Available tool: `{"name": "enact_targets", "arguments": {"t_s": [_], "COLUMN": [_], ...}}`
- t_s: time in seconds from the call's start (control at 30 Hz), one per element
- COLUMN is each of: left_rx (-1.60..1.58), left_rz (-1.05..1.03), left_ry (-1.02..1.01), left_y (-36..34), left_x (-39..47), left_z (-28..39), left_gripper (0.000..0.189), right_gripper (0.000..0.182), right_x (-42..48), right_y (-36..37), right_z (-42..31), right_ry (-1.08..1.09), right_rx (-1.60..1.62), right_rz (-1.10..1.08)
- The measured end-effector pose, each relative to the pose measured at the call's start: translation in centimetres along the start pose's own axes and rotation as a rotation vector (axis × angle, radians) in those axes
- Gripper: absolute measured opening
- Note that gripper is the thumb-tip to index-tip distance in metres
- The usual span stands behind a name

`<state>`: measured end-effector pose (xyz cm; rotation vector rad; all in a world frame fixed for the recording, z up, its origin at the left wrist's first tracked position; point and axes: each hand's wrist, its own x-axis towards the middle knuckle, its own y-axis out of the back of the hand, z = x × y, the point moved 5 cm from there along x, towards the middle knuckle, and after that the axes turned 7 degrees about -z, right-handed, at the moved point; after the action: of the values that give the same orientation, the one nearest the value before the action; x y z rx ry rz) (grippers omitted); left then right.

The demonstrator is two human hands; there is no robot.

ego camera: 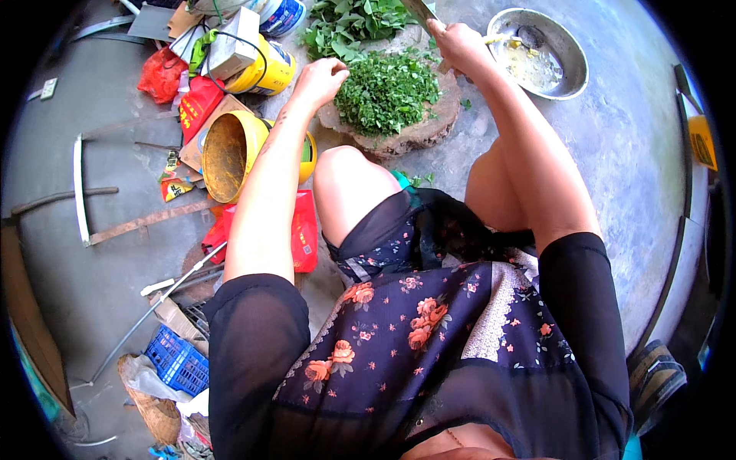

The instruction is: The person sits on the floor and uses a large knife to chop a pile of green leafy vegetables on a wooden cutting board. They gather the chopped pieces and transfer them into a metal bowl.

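Note:
My right hand (457, 46) grips a knife (420, 10) with its blade raised at the top of the view. It is held over the right side of a round wooden chopping block (402, 144), cut from a log. A heap of chopped green leaves (388, 92) covers much of the block. Beside the heap's left edge is my left hand (322, 83), its fingers curled inward. Whether those fingers pinch any leaf is hidden. Whole leafy greens (356, 23) lie piled behind the block.
A metal basin (582, 69) with pale liquid and a ladle (529, 37) stands at the right. On the left are a tipped yellow bucket (230, 155), another yellow bucket (276, 69), red bags (201, 103), a metal pole (155, 305) and a blue plastic basket (178, 356).

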<state>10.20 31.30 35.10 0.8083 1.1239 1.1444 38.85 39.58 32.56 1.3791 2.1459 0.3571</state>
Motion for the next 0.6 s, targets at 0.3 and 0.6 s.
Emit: {"name": "enact_targets", "arguments": {"t_s": [0.3,0.6], "left_rx": [-0.145,-0.199], "left_rz": [-0.105,-0.126], "left_ry": [0.247,0.466], "left_y": [-4.3,-13.7], "left_x": [3.3,12.3], "left_z": [-6.2,-13.2], "left_gripper": [0.036,0.073], "right_gripper": [0.071,0.062], "right_x": [-2.3,-5.1], "right_y": [2.5,5.0], "right_z": [0.0,-0.2], "right_ry": [-0.006,-0.062], "right_rx": [-0.055,0.036], "right_rz": [-0.063,-0.005]}}
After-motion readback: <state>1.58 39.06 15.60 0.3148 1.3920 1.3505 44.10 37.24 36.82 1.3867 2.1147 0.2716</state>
